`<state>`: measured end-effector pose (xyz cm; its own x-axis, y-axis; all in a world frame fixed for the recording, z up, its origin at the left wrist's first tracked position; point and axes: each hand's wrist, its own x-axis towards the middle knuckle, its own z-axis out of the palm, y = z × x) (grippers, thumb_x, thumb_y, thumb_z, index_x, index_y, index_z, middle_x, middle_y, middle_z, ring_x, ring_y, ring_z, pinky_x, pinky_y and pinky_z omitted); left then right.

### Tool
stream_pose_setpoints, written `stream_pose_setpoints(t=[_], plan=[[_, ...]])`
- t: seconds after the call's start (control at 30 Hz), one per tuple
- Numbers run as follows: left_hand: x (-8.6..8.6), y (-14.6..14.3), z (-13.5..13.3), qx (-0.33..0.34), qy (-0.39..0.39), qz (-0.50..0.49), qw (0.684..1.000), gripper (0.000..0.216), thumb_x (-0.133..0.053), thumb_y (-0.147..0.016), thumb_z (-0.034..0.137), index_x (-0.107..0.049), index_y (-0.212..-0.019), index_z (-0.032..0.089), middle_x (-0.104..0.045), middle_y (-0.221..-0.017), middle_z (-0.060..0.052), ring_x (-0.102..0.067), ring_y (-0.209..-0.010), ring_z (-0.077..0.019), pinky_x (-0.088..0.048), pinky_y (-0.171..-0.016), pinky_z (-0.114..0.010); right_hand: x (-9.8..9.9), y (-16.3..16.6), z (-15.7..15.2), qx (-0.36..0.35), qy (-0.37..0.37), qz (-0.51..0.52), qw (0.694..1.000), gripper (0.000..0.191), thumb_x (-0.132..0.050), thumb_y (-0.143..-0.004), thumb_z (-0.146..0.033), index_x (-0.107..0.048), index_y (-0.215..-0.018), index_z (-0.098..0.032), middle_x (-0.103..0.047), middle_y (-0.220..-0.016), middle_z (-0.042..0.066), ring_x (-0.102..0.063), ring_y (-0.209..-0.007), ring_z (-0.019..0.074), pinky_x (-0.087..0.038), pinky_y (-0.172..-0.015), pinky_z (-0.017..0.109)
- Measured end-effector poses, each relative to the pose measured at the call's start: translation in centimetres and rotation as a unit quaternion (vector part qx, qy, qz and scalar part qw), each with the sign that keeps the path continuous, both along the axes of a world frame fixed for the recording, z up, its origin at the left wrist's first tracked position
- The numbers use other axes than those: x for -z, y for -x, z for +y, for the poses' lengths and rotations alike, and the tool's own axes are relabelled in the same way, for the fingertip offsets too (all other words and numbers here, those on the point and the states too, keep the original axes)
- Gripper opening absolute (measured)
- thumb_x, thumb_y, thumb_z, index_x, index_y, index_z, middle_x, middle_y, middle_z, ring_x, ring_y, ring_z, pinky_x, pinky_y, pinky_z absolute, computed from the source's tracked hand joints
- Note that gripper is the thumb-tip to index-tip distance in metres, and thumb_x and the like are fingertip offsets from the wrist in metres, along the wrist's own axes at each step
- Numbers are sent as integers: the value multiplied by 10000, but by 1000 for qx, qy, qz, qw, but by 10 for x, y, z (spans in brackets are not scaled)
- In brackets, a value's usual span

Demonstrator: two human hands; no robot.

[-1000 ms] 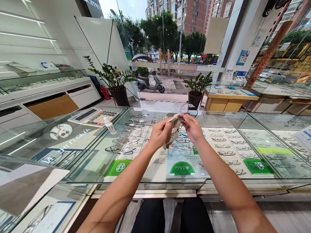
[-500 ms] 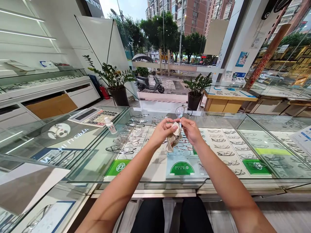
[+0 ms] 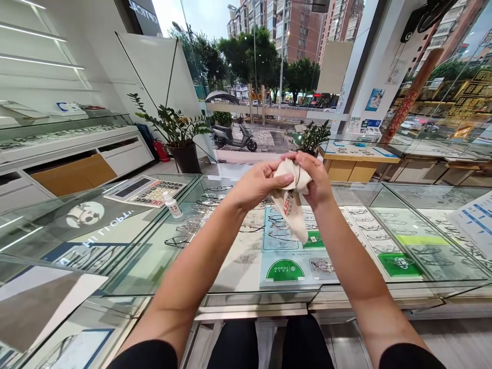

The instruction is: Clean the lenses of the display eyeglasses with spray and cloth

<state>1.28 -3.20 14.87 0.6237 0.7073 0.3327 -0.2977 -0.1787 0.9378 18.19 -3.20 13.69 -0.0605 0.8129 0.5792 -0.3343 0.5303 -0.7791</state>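
Observation:
Above the glass counter, my left hand [image 3: 258, 185] is closed on a cream lens cloth [image 3: 294, 214] with red lettering, its thumb pressing the cloth's near side. The cloth wraps a lens of a pair of eyeglasses [image 3: 299, 175]; only a thin dark piece of rim shows, and the cloth and fingers hide the rest. My right hand [image 3: 318, 180] is closed around the eyeglasses' other side, fingertips at the top edge of the cloth. The cloth's lower end hangs loose over the display.
The glass counter [image 3: 238, 279] holds rows of eyeglasses and a green-and-white display card [image 3: 285, 270]. To the left stand a small white bottle [image 3: 172, 205] and a large calculator [image 3: 144, 191]. Potted plants [image 3: 184, 154] are beyond the counter. Papers [image 3: 474, 218] lie at the right.
Both hands have come up and nearer with the eyeglasses and cloth. The cloth now covers the lens that stood in sight above the fingers, and its end hangs lower. The view has tilted slightly.

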Motion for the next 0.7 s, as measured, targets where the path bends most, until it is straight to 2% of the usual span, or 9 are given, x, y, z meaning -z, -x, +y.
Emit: stream_pose_setpoints(t=[0.07,0.13,0.33,0.57,0.7], plan=[[-13,-9,-6,-55,-54,-27,997,503,-957,-705,494,-735,-996,148,-738,-877,-44,-702,-762,-186,-547,-685,-277,-17,1,-5,19,-18,3,1000,338,-805,-827,-576,-814,-907,-248,-801,-1075,35,-721,-1105,269,-584,-932,402],[-16,-15,-11,-107,-103,-50,988,546,-943,-713,533,-732,-1051,159,-744,-929,-40,-722,-833,-204,-568,-725,-289,-27,3,-10,16,-19,3,1000,324,-803,-841,-561,-793,-913,-245,-799,-1103,35,-710,-1190,290,-589,-961,432],[-6,-20,-14,-221,-209,-73,950,573,-873,-773,626,-747,-1119,186,-738,-995,-35,-718,-928,-215,-582,-757,-292,-28,11,-19,-34,-29,28,999,285,-840,-842,-496,-725,-918,-247,-793,-1126,18,-682,-1302,298,-604,-966,437],[-1,-24,-6,-304,-251,-95,914,544,-799,-842,648,-761,-1081,160,-721,-910,-47,-645,-785,-155,-510,-663,-242,-26,11,-19,-53,-24,31,998,292,-897,-785,-485,-714,-888,-281,-816,-1064,-2,-730,-1217,263,-621,-1004,418],[-5,-19,-7,-296,-238,-69,922,526,-741,-886,666,-757,-1011,156,-685,-797,-27,-609,-712,-142,-480,-620,-238,-24,12,-13,-57,-24,44,997,284,-911,-771,-464,-724,-897,-292,-818,-1048,-14,-746,-1170,247,-630,-997,407]])
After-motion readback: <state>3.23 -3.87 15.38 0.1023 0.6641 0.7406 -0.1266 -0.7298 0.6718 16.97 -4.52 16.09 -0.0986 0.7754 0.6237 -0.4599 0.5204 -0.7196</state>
